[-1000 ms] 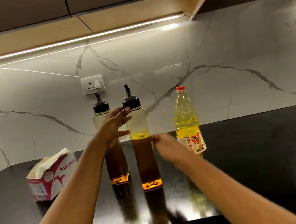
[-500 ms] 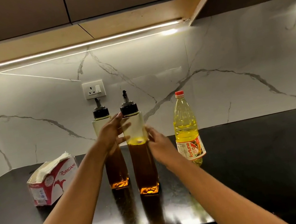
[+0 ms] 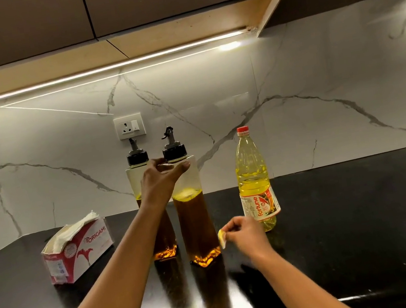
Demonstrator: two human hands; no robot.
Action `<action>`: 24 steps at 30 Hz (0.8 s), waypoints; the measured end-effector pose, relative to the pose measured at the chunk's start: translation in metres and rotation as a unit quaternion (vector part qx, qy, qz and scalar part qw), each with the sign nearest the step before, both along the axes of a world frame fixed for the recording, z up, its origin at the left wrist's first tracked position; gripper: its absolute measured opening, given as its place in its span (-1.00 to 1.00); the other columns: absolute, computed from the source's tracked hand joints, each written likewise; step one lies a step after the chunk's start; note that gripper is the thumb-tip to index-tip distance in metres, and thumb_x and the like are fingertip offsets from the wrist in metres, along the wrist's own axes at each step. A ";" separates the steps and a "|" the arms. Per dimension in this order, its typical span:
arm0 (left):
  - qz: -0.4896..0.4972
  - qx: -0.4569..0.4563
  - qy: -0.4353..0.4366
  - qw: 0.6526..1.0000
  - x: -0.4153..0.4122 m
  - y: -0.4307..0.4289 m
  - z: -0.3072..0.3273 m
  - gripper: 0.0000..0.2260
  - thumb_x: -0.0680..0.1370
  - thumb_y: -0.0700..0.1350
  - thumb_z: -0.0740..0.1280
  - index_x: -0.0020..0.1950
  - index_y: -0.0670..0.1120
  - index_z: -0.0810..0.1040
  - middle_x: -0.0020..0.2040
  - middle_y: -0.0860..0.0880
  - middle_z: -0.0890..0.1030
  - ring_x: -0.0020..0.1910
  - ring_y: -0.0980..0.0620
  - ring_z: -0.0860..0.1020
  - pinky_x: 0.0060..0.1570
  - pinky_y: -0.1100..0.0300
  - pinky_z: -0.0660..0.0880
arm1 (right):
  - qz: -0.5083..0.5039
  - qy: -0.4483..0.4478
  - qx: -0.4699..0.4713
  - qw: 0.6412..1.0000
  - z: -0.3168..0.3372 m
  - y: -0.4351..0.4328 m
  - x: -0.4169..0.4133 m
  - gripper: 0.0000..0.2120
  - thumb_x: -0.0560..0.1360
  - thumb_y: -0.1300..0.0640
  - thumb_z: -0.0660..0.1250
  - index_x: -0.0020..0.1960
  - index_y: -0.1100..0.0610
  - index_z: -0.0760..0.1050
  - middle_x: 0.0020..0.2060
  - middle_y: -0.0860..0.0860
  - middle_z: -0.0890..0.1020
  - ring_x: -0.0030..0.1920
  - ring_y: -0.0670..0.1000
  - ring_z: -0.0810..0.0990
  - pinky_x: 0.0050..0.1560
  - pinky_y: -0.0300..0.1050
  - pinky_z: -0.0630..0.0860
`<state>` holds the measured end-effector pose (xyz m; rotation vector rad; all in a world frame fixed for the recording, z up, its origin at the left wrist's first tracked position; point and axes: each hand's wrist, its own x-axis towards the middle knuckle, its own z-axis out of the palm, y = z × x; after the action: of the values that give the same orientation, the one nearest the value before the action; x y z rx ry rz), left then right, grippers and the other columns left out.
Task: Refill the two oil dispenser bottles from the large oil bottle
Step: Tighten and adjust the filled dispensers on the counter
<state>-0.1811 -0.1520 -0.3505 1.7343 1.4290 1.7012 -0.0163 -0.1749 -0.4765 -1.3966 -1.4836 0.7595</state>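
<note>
Glossy black surface (image 3: 351, 210), white marble wall (image 3: 322, 108). Centre frame: two clear black-capped dispenser bottles (image 3: 138, 176), one yellow oil bottle (image 3: 253, 180), one tissue box (image 3: 79, 250). The left hand (image 3: 159, 182) grips the front dispenser (image 3: 194, 221); the right hand (image 3: 246, 232) pinches a yellow scrap (image 3: 222, 237).

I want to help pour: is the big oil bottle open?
Shut. The red cap sits on the Fortune oil bottle, which stands upright.
</note>
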 end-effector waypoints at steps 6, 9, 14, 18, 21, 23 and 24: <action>-0.144 -0.013 -0.091 0.985 -0.007 -0.003 -0.004 -0.46 0.44 0.01 0.39 0.37 -0.13 0.41 0.18 -0.04 0.53 0.24 -0.02 0.48 0.21 -0.06 0.47 | -0.015 0.001 0.027 1.000 0.023 0.012 0.004 -0.90 0.44 0.24 0.40 -0.18 0.06 0.55 -0.22 -0.05 0.61 -0.14 -0.07 0.58 -0.22 -0.27 0.47; -0.155 -0.013 -0.090 0.984 -0.009 0.000 -0.006 -0.58 0.54 -0.06 0.32 0.37 -0.12 0.41 0.29 -0.14 0.49 0.30 -0.06 0.45 0.26 -0.10 0.44 | 0.005 0.007 0.031 0.999 0.034 0.015 -0.016 -0.89 0.49 0.21 0.36 -0.01 0.07 0.58 -0.08 -0.01 0.65 -0.05 -0.03 0.61 -0.02 -0.12 0.57; -0.162 -0.020 -0.073 0.984 -0.014 0.001 -0.002 -0.63 0.55 -0.07 0.30 0.35 -0.09 0.43 0.29 -0.13 0.50 0.30 -0.06 0.47 0.19 -0.10 0.49 | 0.044 0.108 0.098 0.988 0.111 0.007 -0.037 -0.73 0.60 0.21 0.11 0.22 0.15 0.51 0.04 0.08 0.61 -0.09 -0.02 0.57 -0.10 -0.14 0.54; -0.177 -0.039 -0.091 0.979 -0.017 0.002 -0.001 -0.66 0.56 -0.08 0.29 0.33 -0.07 0.45 0.18 -0.05 0.55 0.26 -0.02 0.50 0.17 -0.09 0.50 | 0.082 0.155 0.151 0.973 0.136 -0.001 -0.034 -0.62 0.63 0.24 0.04 0.41 0.10 0.33 0.23 0.05 0.52 0.10 -0.01 0.54 -0.03 -0.21 0.50; -0.189 -0.044 -0.094 0.976 -0.018 0.003 0.000 -0.71 0.56 -0.07 0.29 0.28 -0.06 0.48 0.14 -0.06 0.57 0.25 -0.04 0.50 0.14 -0.08 0.51 | 0.088 0.088 0.046 0.991 0.078 0.004 -0.032 -0.74 0.65 0.12 0.03 0.14 0.00 0.48 -0.06 0.03 0.60 -0.12 -0.04 0.58 -0.23 -0.18 0.50; -0.198 -0.046 -0.102 0.974 -0.017 0.003 -0.001 -0.70 0.53 -0.04 0.31 0.25 -0.05 0.50 0.14 -0.06 0.57 0.25 -0.04 0.51 0.16 -0.11 0.49 | 0.098 0.041 -0.068 0.992 0.021 0.012 -0.031 -0.78 0.62 0.13 0.10 0.04 0.02 0.53 -0.04 0.02 0.63 -0.09 -0.06 0.59 -0.15 -0.20 0.54; -0.201 -0.046 -0.105 0.973 -0.017 0.003 -0.001 -0.67 0.49 -0.02 0.32 0.24 -0.04 0.50 0.14 -0.06 0.57 0.24 -0.04 0.51 0.17 -0.12 0.48 | 0.095 0.016 -0.106 0.990 0.000 0.016 -0.030 -0.79 0.59 0.17 0.13 0.07 0.06 0.54 0.01 0.03 0.64 -0.02 -0.03 0.60 -0.06 -0.16 0.54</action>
<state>-0.1982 -0.1489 -0.3517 1.6050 0.9701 1.5184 -0.0461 -0.1585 -0.4767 -1.4036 -1.5619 1.0801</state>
